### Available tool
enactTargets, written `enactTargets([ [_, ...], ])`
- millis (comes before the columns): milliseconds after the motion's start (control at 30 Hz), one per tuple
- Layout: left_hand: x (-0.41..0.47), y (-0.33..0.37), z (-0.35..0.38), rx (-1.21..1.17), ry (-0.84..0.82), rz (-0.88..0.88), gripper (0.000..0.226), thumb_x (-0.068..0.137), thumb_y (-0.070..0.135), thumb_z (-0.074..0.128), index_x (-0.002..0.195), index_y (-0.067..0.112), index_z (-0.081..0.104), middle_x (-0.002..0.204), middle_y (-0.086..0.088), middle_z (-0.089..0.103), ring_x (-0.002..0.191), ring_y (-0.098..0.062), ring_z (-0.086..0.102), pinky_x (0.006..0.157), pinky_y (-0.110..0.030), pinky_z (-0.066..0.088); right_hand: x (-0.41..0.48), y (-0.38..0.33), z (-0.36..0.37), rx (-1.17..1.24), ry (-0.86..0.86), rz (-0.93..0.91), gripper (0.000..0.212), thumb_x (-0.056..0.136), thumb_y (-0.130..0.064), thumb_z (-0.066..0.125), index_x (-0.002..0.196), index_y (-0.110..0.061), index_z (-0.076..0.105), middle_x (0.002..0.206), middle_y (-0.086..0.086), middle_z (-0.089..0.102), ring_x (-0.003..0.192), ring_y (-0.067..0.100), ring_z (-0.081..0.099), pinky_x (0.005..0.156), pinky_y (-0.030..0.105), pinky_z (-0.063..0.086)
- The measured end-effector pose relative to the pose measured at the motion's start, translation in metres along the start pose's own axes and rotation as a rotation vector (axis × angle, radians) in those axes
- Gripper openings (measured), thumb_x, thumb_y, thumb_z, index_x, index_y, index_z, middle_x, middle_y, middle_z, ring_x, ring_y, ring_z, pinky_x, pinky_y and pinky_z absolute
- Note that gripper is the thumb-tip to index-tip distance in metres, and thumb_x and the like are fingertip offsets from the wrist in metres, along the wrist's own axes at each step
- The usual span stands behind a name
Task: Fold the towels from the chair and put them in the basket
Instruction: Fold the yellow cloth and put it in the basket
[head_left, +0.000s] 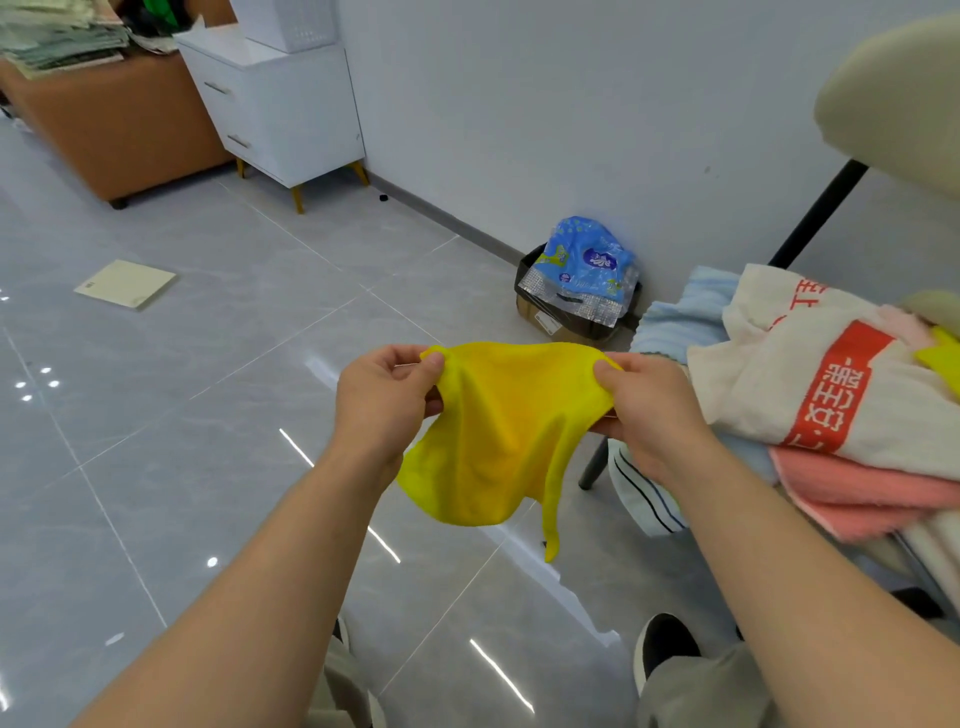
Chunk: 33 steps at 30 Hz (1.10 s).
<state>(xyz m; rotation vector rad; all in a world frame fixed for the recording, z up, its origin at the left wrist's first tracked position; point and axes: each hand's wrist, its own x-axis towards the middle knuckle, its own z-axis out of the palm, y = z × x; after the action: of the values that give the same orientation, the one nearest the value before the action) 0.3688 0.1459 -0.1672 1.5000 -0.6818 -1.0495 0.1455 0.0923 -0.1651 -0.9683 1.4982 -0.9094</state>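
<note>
Fingers of left hand (387, 397) and right hand (647, 402) pinch a yellow towel's (498, 441) top corners; it hangs over the floor (208, 415).

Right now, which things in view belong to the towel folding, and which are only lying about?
For the job: yellow towel, pinched at its top edge by the left hand and the right hand; towel pile on the chair.
Lying about: blue plastic pack in a box; cream board; white drawer cabinet.
</note>
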Motion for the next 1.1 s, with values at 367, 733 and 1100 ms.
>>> enactTargets([
  [367,-0.014,0.005,0.017,0.291,-0.082,0.169,0.014,0.092,0.008,0.067,0.094,0.020,0.061,0.083,-0.003,0.074,0.067,-0.015,0.066,0.053,-0.024,0.053,-0.035,-0.008,0.015,-0.137,-0.539,-0.165,0.053,0.084,0.023,0.042,0.116,-0.011,0.070,0.101,0.012,0.076,0.089,0.027,0.074,0.079,0.038,0.062],
  [733,-0.032,0.012,0.021,0.210,-0.394,0.158,0.038,0.078,-0.020,0.061,0.104,0.008,0.068,0.092,-0.007,0.077,0.089,-0.019,0.074,0.082,-0.029,0.059,-0.032,0.005,0.017,-0.577,-0.202,-0.616,0.015,0.092,-0.035,0.068,0.078,-0.030,0.071,0.060,-0.012,0.068,0.061,0.011,0.065,0.070,0.038,0.056],
  [1100,-0.026,0.010,0.020,0.287,-0.290,0.250,0.012,0.085,0.006,0.076,0.095,0.013,0.072,0.079,-0.005,0.076,0.079,-0.020,0.074,0.079,-0.033,0.060,-0.020,0.010,0.015,-0.807,-0.242,-0.481,0.046,0.089,-0.062,0.059,0.069,-0.021,0.064,0.059,-0.003,0.067,0.060,0.010,0.063,0.066,0.038,0.055],
])
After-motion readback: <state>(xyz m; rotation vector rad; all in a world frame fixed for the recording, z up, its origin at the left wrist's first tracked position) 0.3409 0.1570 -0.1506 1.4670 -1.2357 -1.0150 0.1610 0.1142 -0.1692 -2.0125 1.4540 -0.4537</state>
